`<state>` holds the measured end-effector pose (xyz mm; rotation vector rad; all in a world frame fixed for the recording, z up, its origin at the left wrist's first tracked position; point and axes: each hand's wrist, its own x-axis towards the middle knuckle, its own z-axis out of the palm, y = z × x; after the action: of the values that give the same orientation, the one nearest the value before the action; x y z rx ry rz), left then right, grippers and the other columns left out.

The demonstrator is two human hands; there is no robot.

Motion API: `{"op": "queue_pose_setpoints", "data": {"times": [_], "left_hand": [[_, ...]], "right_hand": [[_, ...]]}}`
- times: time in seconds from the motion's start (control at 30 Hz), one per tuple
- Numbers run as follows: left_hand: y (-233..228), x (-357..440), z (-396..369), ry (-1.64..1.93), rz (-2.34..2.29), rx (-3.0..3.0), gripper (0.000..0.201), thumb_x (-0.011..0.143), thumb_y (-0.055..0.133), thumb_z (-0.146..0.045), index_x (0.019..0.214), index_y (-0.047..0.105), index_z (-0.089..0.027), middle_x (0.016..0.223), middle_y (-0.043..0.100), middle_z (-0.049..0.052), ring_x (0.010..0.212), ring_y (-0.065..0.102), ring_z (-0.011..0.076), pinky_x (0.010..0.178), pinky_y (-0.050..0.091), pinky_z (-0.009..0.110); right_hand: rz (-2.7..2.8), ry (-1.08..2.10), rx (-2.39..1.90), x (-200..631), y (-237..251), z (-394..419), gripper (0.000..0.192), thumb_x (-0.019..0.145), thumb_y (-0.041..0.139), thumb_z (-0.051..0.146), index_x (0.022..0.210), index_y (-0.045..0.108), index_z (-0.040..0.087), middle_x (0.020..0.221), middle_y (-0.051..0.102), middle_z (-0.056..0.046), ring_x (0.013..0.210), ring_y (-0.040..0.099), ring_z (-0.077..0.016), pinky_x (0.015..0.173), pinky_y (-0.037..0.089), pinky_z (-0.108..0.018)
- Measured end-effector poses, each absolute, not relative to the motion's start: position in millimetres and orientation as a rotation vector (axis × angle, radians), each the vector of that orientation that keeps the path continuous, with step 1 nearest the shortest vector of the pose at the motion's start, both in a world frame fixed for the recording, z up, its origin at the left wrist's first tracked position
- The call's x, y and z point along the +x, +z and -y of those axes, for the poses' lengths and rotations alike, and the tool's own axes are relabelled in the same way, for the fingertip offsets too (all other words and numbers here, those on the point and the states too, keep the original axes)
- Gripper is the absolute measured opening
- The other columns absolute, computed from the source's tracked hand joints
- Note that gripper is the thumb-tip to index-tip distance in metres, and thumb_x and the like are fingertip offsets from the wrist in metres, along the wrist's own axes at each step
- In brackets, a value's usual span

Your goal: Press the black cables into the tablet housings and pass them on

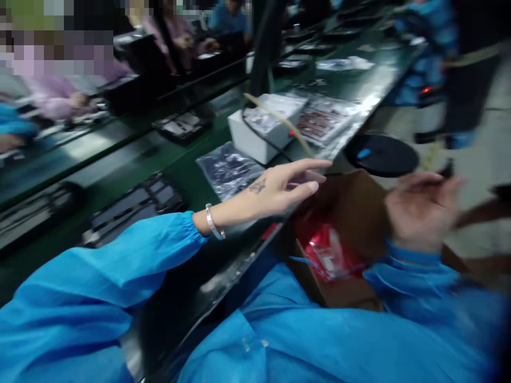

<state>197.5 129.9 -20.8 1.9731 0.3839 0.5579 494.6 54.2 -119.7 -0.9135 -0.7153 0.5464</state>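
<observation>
Beside the edge of the green work table (187, 175), a brown cardboard box (351, 213) stands open at the person's lap, and red shiny packets (327, 252) lie inside it, low against the near wall. Both hands hover above this box. The left hand (275, 189) is stretched out flat over the table edge, palm down, fingers long and slightly apart, holding nothing; a silver bracelet (213, 223) sits at the wrist, where the blue sleeve (120, 266) ends. The right hand (419, 210) is on the far side of the box, blurred by motion; its fingers seem loosely curled and I cannot tell whether they hold something.

To reach well into the box, I judge the hand should come down from above, fingers opened, and take one packet by its edge, because the foil looks slippery.

Further out on the table lie a white box (259, 133) with a black cable (263, 139) over it, clear bags (227, 167) with dark parts, and black trays (136, 205). A black round disc (381, 154) lies beyond the box. Other workers sit across the line.
</observation>
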Motion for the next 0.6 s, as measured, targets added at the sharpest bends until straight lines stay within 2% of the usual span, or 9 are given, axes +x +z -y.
{"op": "queue_pose_setpoints", "data": {"times": [0.03, 0.1, 0.17, 0.2, 0.27, 0.37, 0.43, 0.6], "left_hand": [[-13, 173, -139, 0.658, -0.448, 2.081, 0.031, 0.106, 0.052, -0.036, 0.131, 0.060, -0.021, 0.119, 0.075, 0.008, 0.113, 0.070, 0.0201, 0.100, 0.055, 0.034], [-1, 123, -167, 0.906, -0.778, 2.212, 0.029, 0.109, 0.047, -0.042, 0.117, 0.064, -0.020, 0.099, 0.074, 0.004, 0.098, 0.071, 0.0176, 0.094, 0.055, 0.033], [4, 71, -205, 1.126, -1.353, 2.155, 0.030, 0.111, 0.044, -0.042, 0.115, 0.063, -0.020, 0.101, 0.071, 0.004, 0.099, 0.069, 0.0167, 0.096, 0.054, 0.032], [5, 44, -224, 1.161, -1.668, 2.053, 0.030, 0.111, 0.041, -0.041, 0.118, 0.063, -0.022, 0.107, 0.070, 0.004, 0.103, 0.068, 0.0158, 0.098, 0.053, 0.030], [1, -3, -261, 1.150, -1.939, 1.920, 0.027, 0.111, 0.042, -0.032, 0.123, 0.062, -0.019, 0.118, 0.068, 0.008, 0.114, 0.065, 0.0183, 0.104, 0.051, 0.033], [-14, -49, -303, 1.035, -2.158, 1.724, 0.026, 0.106, 0.056, -0.030, 0.124, 0.063, -0.013, 0.125, 0.066, 0.012, 0.116, 0.064, 0.0224, 0.104, 0.054, 0.042], [-27, -60, -324, 0.959, -2.241, 1.615, 0.034, 0.102, 0.064, -0.036, 0.127, 0.063, -0.014, 0.129, 0.064, 0.011, 0.116, 0.065, 0.0239, 0.101, 0.056, 0.046], [-54, -46, -370, 0.901, -2.337, 1.451, 0.044, 0.101, 0.066, -0.042, 0.135, 0.060, -0.016, 0.138, 0.060, 0.012, 0.123, 0.062, 0.0269, 0.105, 0.055, 0.050]], "right_hand": [[0.697, 0.617, -0.857, 477, -117, -57, 0.030, 0.085, 0.076, 0.060, 0.067, 0.074, 0.036, 0.069, 0.061, -0.003, 0.084, 0.068, -0.0184, 0.067, 0.059, -0.031], [0.639, 0.772, -0.734, 433, -112, -65, 0.016, 0.076, 0.090, 0.048, 0.071, 0.076, 0.040, 0.067, 0.055, -0.001, 0.065, 0.060, -0.0117, 0.047, 0.049, -0.023], [0.773, 0.868, -0.720, 384, -109, -74, 0.028, 0.063, 0.094, 0.059, 0.069, 0.078, 0.036, 0.063, 0.050, -0.003, 0.056, 0.055, -0.0147, 0.043, 0.048, -0.029], [0.866, 0.892, -0.717, 360, -107, -77, 0.031, 0.061, 0.094, 0.061, 0.069, 0.079, 0.035, 0.063, 0.053, -0.005, 0.057, 0.058, -0.0184, 0.044, 0.052, -0.035], [0.997, 0.925, -0.687, 319, -106, -83, 0.029, 0.064, 0.091, 0.061, 0.072, 0.081, 0.035, 0.068, 0.061, -0.007, 0.059, 0.063, -0.0243, 0.048, 0.059, -0.044], [1.094, 0.965, -0.696, 286, -109, -90, 0.012, 0.077, 0.084, 0.049, 0.081, 0.083, 0.037, 0.079, 0.069, -0.008, 0.064, 0.069, -0.0274, 0.057, 0.065, -0.050], [1.153, 0.913, -0.739, 280, -114, -91, 0.006, 0.080, 0.079, 0.040, 0.084, 0.083, 0.038, 0.080, 0.071, -0.008, 0.067, 0.070, -0.0291, 0.060, 0.065, -0.051], [1.328, 0.646, -0.829, 285, -123, -88, 0.015, 0.078, 0.074, 0.036, 0.087, 0.082, 0.045, 0.075, 0.072, -0.007, 0.070, 0.069, -0.0381, 0.056, 0.059, -0.061]]}}
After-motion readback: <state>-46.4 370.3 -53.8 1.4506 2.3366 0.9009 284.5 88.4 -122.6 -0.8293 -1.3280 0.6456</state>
